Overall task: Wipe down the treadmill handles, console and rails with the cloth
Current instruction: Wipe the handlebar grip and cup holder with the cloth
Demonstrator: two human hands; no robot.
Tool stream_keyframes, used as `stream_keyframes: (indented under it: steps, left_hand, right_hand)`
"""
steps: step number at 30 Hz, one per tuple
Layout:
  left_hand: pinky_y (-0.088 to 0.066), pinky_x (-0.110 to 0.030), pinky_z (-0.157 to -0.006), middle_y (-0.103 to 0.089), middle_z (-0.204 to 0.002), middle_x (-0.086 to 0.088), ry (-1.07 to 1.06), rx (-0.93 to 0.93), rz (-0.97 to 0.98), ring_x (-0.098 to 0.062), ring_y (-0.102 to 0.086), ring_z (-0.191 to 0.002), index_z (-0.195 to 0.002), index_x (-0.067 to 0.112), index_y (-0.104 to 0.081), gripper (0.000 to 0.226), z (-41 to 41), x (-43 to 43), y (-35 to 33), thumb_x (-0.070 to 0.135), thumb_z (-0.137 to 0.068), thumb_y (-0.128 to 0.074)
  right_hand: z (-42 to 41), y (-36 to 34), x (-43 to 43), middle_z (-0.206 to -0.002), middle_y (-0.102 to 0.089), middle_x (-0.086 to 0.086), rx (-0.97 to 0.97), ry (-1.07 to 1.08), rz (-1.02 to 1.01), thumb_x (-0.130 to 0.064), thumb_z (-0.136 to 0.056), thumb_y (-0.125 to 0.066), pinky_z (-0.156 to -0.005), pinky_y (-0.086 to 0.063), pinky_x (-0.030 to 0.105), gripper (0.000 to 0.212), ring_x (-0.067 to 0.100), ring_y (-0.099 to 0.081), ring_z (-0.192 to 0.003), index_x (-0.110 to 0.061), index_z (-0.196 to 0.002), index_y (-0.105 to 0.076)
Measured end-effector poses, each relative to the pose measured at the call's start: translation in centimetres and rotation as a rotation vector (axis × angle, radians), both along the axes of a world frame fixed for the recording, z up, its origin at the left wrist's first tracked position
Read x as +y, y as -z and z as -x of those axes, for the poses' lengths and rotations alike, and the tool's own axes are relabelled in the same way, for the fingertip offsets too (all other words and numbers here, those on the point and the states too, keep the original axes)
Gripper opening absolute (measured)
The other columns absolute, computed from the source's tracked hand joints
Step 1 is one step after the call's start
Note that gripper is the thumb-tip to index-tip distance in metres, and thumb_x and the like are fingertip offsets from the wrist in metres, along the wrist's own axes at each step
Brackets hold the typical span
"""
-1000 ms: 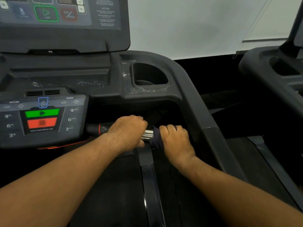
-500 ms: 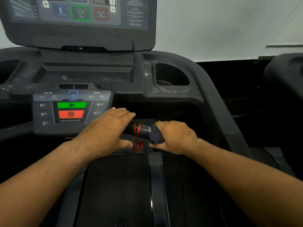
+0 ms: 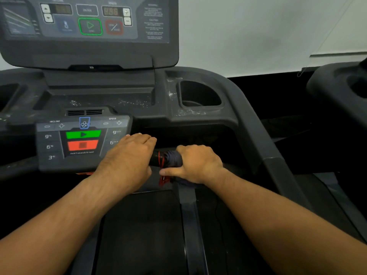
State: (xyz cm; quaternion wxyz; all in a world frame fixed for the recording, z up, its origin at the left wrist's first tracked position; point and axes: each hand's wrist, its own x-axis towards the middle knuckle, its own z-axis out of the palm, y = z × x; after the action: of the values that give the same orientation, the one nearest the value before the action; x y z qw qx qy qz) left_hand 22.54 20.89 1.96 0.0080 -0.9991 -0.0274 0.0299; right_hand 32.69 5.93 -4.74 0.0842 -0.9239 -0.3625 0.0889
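A dark blue-grey cloth [image 3: 174, 158] is wrapped round the treadmill's short black front handle [image 3: 155, 158], and my right hand [image 3: 195, 164] grips the cloth and the handle together. My left hand [image 3: 132, 155] lies flat with straight fingers over the handle's left part, beside the lower control panel [image 3: 83, 142]. A red safety cord and clip [image 3: 162, 175] hang from the handle between my hands. The upper console screen [image 3: 89, 26] stands at the top left.
A cup holder [image 3: 198, 96] with white specks round its rim sits right of the console tray [image 3: 103, 100]. The right side rail [image 3: 264, 147] slopes down toward me. A second treadmill [image 3: 341, 92] stands at the right. The belt [image 3: 139, 235] lies below.
My left hand has let go of the handle and now lies flat on it. My right hand has slid the cloth left along the handle. The view has shifted left.
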Motion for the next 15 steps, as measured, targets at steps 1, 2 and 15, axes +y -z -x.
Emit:
stream_keyframes:
  steps: [1,2,15]
  left_hand:
    - [-0.029,-0.028,-0.112,-0.04,-0.149,0.004,-0.039,-0.058,0.051,-0.015,-0.036,-0.138,-0.148,0.019,-0.034,0.063,0.2,-0.4,-0.2,0.025,-0.091,-0.06]
    - [-0.034,-0.028,-0.108,-0.044,-0.147,0.005,-0.077,-0.122,0.11,-0.015,-0.041,-0.134,-0.146,0.02,-0.039,0.058,0.3,-0.8,-0.4,0.022,-0.091,-0.058]
    - [-0.013,-0.055,-0.119,-0.014,-0.163,-0.005,0.2,0.065,0.096,-0.028,-0.011,-0.149,-0.155,0.025,-0.013,0.086,-4.8,-7.7,6.4,0.063,-0.088,-0.051]
  right_hand:
    - [0.1,0.2,-0.2,-0.093,-0.062,-0.008,0.021,0.007,-0.032,-0.093,-0.063,-0.047,-0.076,-0.055,0.038,0.08,0.015,-0.062,-0.083,-0.027,-0.108,-0.054]
    - [0.0,0.2,-0.6,-0.108,-0.062,-0.005,0.092,-0.006,-0.05,-0.088,-0.063,-0.055,-0.083,-0.053,0.038,0.087,0.018,-0.062,-0.097,-0.026,-0.122,-0.049]
    - [-2.6,-1.2,-8.3,-0.132,-0.055,0.002,0.294,0.057,0.388,-0.037,-0.072,-0.083,-0.096,-0.05,0.038,0.096,0.022,-0.058,-0.113,-0.024,-0.148,-0.026]
